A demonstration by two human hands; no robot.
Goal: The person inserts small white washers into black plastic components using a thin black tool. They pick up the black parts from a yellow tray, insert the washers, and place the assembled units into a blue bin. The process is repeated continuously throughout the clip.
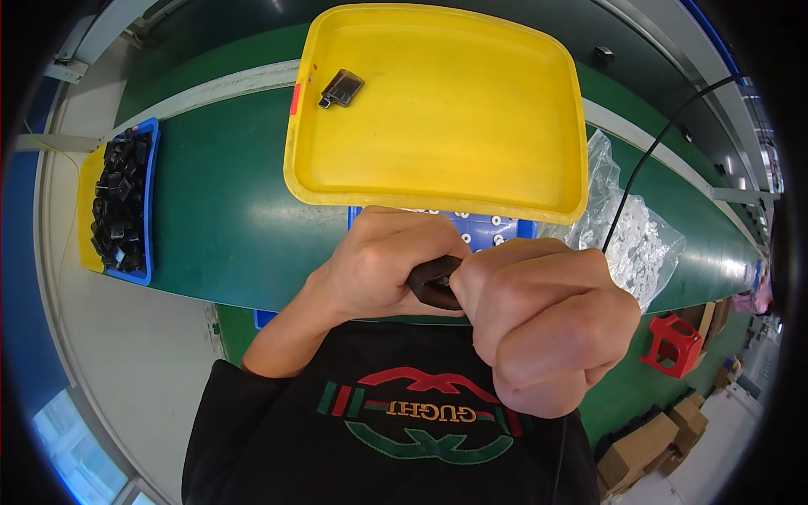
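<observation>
Far left: a pale grey floor is seen beneath the line, with a bright window patch at the lower left corner.

Left: a blue bin, set on a yellow tray edge, is filled with small black parts. It is placed at the near edge of a green conveyor belt, which is bordered on its far side by a pale rail.

Centre: a large yellow tray is laid over the belt; one small dark clear-cased part is held in its far left corner. A blue fixture plate with white round inserts is partly covered by the tray's near rim.

Centre, nearer: the left hand is closed around a small black part, which is pinched at its left end. The right hand is clenched on the same part from the right. The part is held between both hands, above the belt's near edge and just below the blue plate. A black printed shirt is seen underneath.

Right: a clear plastic bag of small pieces is laid on the belt, and a black cable is run across it.

Far right: a red plastic stool and brown cardboard boxes are stood on the green floor.
</observation>
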